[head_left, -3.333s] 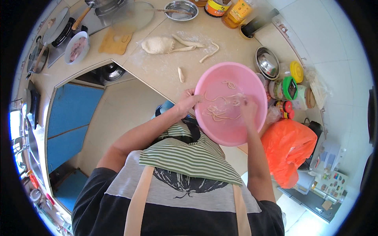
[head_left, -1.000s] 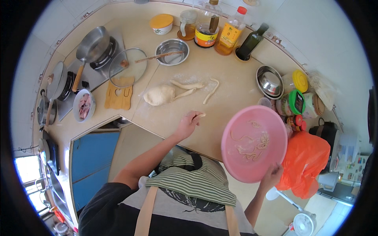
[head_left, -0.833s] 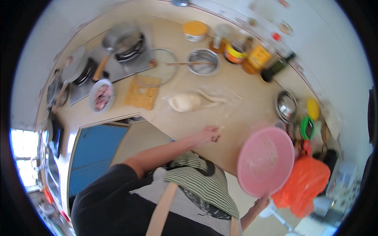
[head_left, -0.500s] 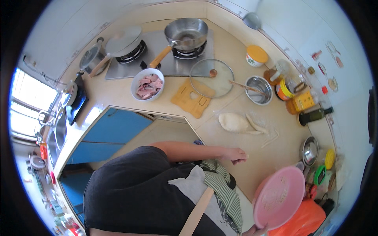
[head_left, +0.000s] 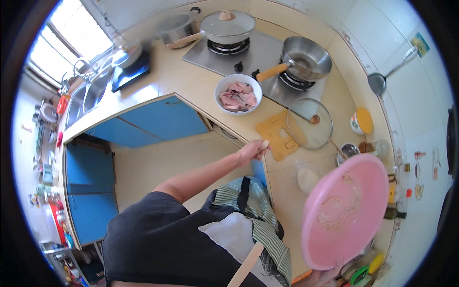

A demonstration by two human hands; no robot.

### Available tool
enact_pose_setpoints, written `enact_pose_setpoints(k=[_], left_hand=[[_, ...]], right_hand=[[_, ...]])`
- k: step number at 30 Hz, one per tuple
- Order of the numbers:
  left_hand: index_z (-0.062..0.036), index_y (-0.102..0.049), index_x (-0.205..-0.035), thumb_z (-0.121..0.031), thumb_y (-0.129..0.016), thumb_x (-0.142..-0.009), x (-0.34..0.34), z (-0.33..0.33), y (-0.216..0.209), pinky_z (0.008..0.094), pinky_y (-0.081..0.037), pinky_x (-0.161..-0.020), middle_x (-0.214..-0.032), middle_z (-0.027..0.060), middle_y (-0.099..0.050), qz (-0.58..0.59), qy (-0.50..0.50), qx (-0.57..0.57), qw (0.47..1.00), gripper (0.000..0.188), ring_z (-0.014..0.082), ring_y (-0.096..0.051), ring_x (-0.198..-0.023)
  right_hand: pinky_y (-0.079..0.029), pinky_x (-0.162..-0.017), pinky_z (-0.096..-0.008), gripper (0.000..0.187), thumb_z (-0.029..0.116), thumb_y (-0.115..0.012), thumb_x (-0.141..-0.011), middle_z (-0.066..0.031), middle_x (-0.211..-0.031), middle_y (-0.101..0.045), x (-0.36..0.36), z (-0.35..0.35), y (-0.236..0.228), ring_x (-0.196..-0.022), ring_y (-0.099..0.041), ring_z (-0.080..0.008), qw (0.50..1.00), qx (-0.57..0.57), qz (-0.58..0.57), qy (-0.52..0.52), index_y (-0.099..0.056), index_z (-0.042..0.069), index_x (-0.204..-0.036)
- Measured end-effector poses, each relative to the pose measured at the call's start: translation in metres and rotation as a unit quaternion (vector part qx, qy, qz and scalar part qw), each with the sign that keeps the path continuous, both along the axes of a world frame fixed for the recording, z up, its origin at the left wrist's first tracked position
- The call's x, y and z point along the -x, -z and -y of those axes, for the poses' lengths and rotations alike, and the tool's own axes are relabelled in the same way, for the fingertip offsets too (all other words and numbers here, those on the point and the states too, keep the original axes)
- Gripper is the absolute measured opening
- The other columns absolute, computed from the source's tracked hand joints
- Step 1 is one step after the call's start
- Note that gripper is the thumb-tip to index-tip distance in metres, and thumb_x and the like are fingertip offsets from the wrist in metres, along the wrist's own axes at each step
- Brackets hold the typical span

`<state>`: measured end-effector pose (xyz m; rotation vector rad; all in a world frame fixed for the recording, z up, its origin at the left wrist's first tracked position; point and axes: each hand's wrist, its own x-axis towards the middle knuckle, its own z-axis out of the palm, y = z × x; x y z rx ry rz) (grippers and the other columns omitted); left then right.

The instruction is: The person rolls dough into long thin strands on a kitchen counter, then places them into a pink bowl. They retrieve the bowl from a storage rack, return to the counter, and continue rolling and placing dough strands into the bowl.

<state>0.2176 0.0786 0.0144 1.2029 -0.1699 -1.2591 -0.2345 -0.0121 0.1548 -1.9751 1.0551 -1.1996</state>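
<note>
While the left forearm stretches forward and across from the dark sleeve in the head view, the left hand [head_left: 254, 152] ends up at the counter's front edge, just beside the wooden board [head_left: 279, 136]. Its fingers are curled nearly closed, pinching a short, pale piece of dough [head_left: 265, 144] that pokes out at the tip. The right hand [head_left: 326, 274] is low, at the near rim of the pink basin [head_left: 330, 248]; it seems to grip that rim, but most of its fingers are hidden, so how far they are bent cannot be told.

The basin is tilted steeply, its open side facing right, held up over the counter [head_left: 282, 191]. Inside, thin pale dough strands [head_left: 351, 204] lie in loose loops, spread along the wall. A smooth, whitish dough lump [head_left: 307, 180] sits on the counter just beyond the left rim, partly covered by it.

Compared with the first frame, the left hand has let go of the basin and the right hand has come out of its inside to the rim. The view has swung toward the stove [head_left: 267, 86], and the basin stands steeper.
</note>
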Motion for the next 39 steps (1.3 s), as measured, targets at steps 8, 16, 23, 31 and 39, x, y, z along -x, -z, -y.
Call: enact_pose_setpoints(k=[8,16,23,31,39], left_hand=[[-0.0081,-0.049,-0.108,-0.037,-0.047,-0.097,-0.084,0.084,0.024,0.0266,-0.036,-0.047,-0.068,-0.0031,-0.041,0.055,-0.172,0.016,0.983,0.031,0.0084,-0.039,-0.055],[-0.0125,-0.047,-0.087,-0.03,-0.047,-0.093,-0.115,0.035,0.025,0.0283,-0.036,-0.045,-0.065,-0.0025,-0.039,0.177,-0.291,-0.074,0.937,0.018,0.0099,-0.039,-0.054],[-0.0144,-0.046,-0.084,-0.033,-0.051,-0.092,-0.209,-0.03,0.052,0.0283,-0.036,-0.044,-0.065,-0.0023,-0.041,0.187,-0.365,-0.096,0.907,0.02,0.0094,-0.04,-0.051],[-0.0095,-0.057,-0.098,-0.034,-0.054,-0.092,-0.262,-0.09,0.024,0.0237,-0.028,-0.044,-0.062,-0.0061,-0.038,0.128,-0.285,-0.108,0.944,0.025,0.0059,-0.033,-0.049],[-0.0093,-0.055,-0.094,-0.024,-0.06,-0.094,-0.143,-0.154,-0.048,0.0209,-0.03,-0.051,-0.067,-0.0066,-0.039,0.183,-0.467,-0.006,0.865,0.016,0.0027,-0.034,-0.055]], right_hand=[[-0.042,-0.103,-0.0427,0.044,0.016,-0.047,-0.096,-0.0225,-0.146,-0.033,-0.115,-0.018,-0.049,-0.129,-0.042,-0.0323,0.962,-0.227,0.097,-0.119,-0.038,-0.003,-0.135],[-0.044,-0.099,-0.0392,0.042,0.014,-0.05,-0.094,-0.0161,-0.137,-0.043,-0.154,-0.013,-0.03,-0.12,-0.048,-0.0267,0.96,-0.24,0.027,-0.144,-0.041,-0.002,-0.131],[-0.051,-0.083,-0.033,0.029,0.006,-0.056,-0.087,-0.012,-0.11,-0.058,-0.206,0.03,0.018,-0.099,-0.059,-0.0195,0.834,-0.506,0.172,-0.136,-0.053,-0.001,-0.115],[-0.032,-0.045,-0.0198,0.021,0.006,-0.063,-0.083,0.0056,-0.073,-0.054,-0.328,0.03,0.058,-0.053,-0.044,-0.0029,0.77,-0.599,0.176,-0.13,-0.058,0.006,-0.104],[-0.038,-0.051,-0.0213,0.014,0.014,-0.066,-0.087,0.0034,-0.071,-0.055,-0.388,0.026,0.095,-0.058,-0.048,-0.0054,0.757,-0.602,0.175,-0.183,-0.06,0.007,-0.098]])
